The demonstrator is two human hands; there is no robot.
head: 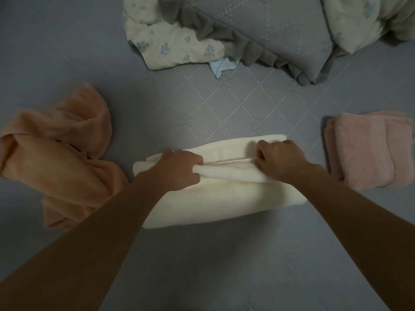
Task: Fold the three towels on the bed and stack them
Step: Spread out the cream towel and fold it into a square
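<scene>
Gripping the cream towel [215,194] with both hands, the person has it dead centre on the bed [224,254], partly folded into a long band running roughly 9 to 3 o'clock. The left hand [179,168] is clenched around a raised fold of the fabric, with a roll of it poking out past the curled fingers [197,163]. The right hand [280,157] pinches the same fold just to the right, knuckles up, fingers tucked down into the crease. The two hands sit near each other along the top layer, which is lifted a bit off the layer below. Both bare forearms come in from 6 o'clock.

Over at 9 o'clock there's the orange towel [60,153], totally unfolded, lying in a crumpled heap well apart from the cream one on its upper part, though its lower edge comes close to the left forearm.

At 3 o'clock sits the pink towel [370,151], already folded into a neat thick rectangle, flat on the bed and just beside the right end of the cream towel without touching it.

Up at 12 o'clock there's a grey pillow [269,30] with a ruffled edge, lying over a floral quilt [175,46], and a little scrap of light blue cloth [222,65] pokes out from under them. The bed cover is grey-blue with a dotted diamond pattern.
</scene>
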